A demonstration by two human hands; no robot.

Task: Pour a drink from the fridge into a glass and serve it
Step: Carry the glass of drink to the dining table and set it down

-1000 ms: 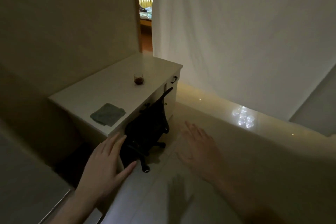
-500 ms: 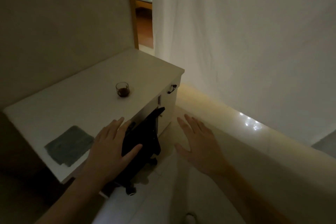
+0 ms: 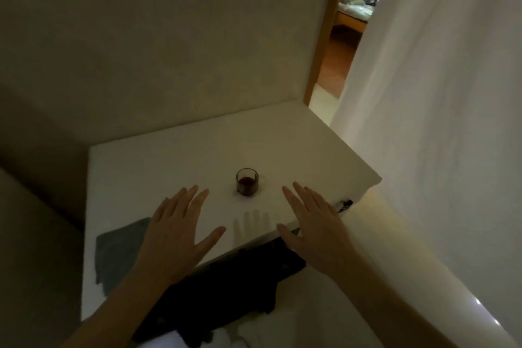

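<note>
A small clear glass [image 3: 247, 185] with a dark red drink in its lower half stands upright on the white desk [image 3: 175, 161], near the front edge. My left hand [image 3: 176, 230] is held flat over the desk, fingers spread, a short way below and left of the glass, holding nothing. My right hand [image 3: 313, 223] is also flat and spread, just right of and below the glass, over the desk's front edge. Neither hand touches the glass.
A grey cloth [image 3: 120, 248] lies on the desk at the left. A black chair [image 3: 234, 282] is pushed under the desk's front. A white curtain [image 3: 440, 121] hangs on the right, and a doorway [image 3: 341, 37] opens to a bedroom behind.
I have come closer to the desk and now face it. Both open hands have moved forward, from beside the chair to over the desk on either side of the glass.
</note>
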